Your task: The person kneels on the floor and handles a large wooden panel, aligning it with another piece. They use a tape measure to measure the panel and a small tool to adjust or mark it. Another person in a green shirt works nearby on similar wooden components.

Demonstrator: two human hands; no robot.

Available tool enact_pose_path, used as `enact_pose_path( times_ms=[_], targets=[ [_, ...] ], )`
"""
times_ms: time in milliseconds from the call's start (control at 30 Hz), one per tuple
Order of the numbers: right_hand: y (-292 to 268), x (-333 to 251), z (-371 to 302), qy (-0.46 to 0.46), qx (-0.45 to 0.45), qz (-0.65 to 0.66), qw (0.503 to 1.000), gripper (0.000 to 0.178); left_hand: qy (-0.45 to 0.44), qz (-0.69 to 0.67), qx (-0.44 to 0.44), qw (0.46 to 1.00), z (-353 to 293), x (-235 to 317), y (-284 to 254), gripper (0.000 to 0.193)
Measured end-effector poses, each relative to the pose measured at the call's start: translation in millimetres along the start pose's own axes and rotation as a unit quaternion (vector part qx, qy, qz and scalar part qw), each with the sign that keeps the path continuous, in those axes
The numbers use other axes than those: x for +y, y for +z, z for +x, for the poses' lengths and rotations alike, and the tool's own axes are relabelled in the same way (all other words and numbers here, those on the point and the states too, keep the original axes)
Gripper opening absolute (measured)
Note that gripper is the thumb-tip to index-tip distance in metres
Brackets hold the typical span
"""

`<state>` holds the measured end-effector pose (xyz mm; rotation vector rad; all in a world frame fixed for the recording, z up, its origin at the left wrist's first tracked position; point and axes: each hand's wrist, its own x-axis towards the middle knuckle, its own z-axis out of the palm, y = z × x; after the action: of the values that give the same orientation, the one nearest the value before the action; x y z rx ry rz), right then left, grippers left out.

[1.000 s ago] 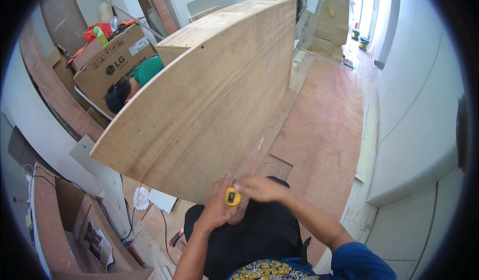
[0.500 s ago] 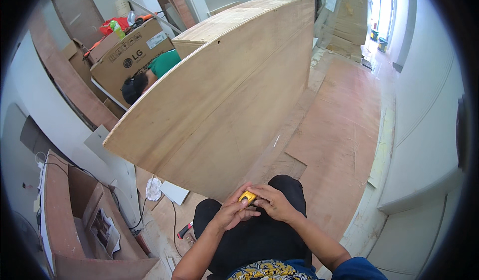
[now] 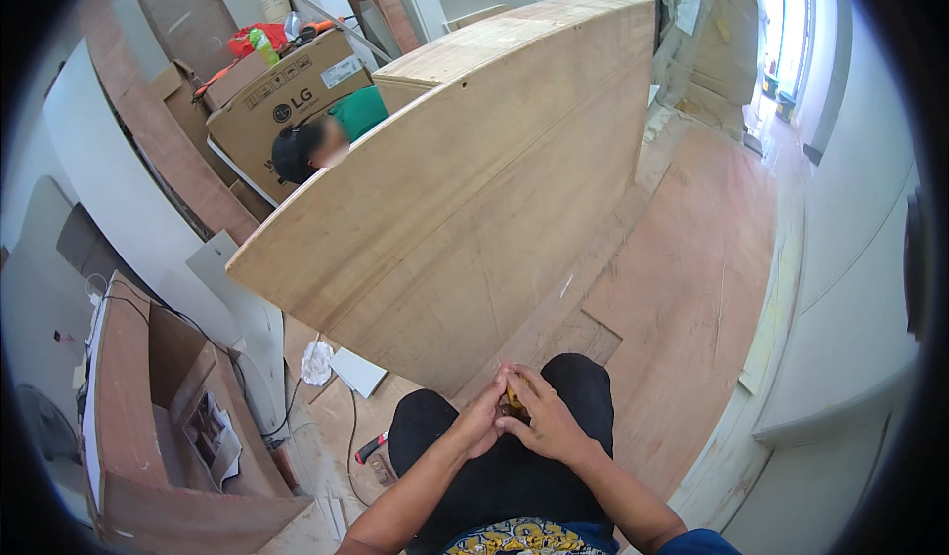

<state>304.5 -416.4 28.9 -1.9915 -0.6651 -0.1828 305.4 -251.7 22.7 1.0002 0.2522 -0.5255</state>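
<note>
Both my hands meet over my dark trousers, close to the lower edge of a large curved plywood panel (image 3: 474, 209). Between them is a small yellow-and-black tape measure (image 3: 512, 397), mostly covered by my fingers. My right hand (image 3: 547, 419) curls round it from the right, thumb below and fingertips on top. From the left, my left hand (image 3: 480, 421) presses against it with its fingers together. No blade drawn out of the case can be made out. The panel stands tilted on its edge just ahead of my knees, apart from my hands.
Behind the panel a person in a green shirt (image 3: 358, 112) and dark cap bends beside a cardboard box (image 3: 292, 100). A red-and-black handled tool (image 3: 371, 447), a cable (image 3: 353, 436) and a white offcut (image 3: 358, 372) lie left of my knees. An open wooden cabinet (image 3: 198, 511) stands at left.
My hands have closed further round the tape measure, hiding more of it. The view has shifted slightly, and the other person's head has turned and come up a little.
</note>
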Motion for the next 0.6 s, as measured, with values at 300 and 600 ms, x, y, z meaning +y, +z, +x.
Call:
enact_pose_path(
  times_ms=[300, 600],
  targets=[
    [-20.4, 13.0, -2.2, 0.074, 0.003, 0.276, 0.958, 0.040, 0.162, 0.375, -0.111, 0.906, 2.0, 19.4, -30.8, 0.060],
    [-22.2, -3.9, -1.5, 0.025, -0.012, 0.242, 0.970, 0.037, 0.104, 0.208, -0.073, 0.970, -14.9, 29.9, -17.5, 0.044]
  ],
)
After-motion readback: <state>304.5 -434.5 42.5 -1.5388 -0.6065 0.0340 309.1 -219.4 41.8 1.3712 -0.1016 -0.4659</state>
